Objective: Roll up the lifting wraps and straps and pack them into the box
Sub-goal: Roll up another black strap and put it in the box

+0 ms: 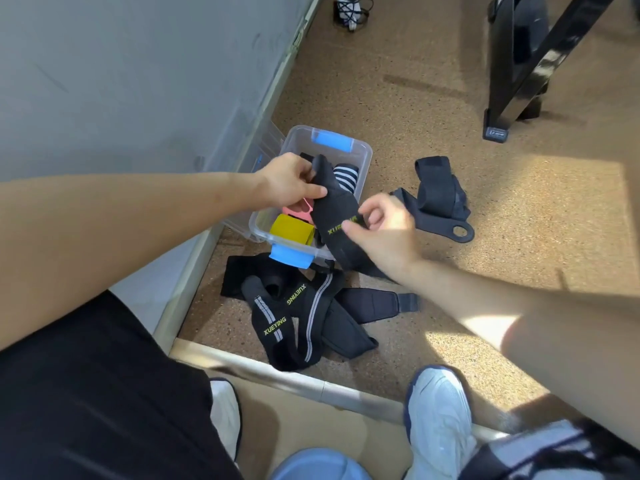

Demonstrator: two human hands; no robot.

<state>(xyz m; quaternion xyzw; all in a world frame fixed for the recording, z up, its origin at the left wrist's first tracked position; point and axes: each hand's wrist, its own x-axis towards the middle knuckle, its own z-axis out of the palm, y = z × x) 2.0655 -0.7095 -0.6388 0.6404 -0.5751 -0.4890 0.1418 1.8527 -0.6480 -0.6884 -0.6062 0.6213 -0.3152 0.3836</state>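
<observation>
Head view: the left hand [291, 183] pinches the upper end of a black wrap [337, 209] between thumb and curled fingers. The right hand [384, 230] pinches the same wrap lower down, beside its yellow lettering. The wrap slants across the near half of the box [363, 168], held above it. Its lower end hangs past the box's near corner, and the blur there hides whether it touches the floor [415, 98].

The box is clear plastic with a blue latch [332, 142] at the far end and another at the near end. It stands on the floor beside the wall [121, 81]. Inside it lie a striped roll [346, 176], a pink band [298, 211] and a yellow band [291, 230].

A pile [294, 317] of loose black wraps lies on the floor just in front of the box. A black strap [440, 195] lies to the box's right, apart from it. A pale shoe [440, 420] shows at the bottom, and a black frame [519, 64] stands at top right.
</observation>
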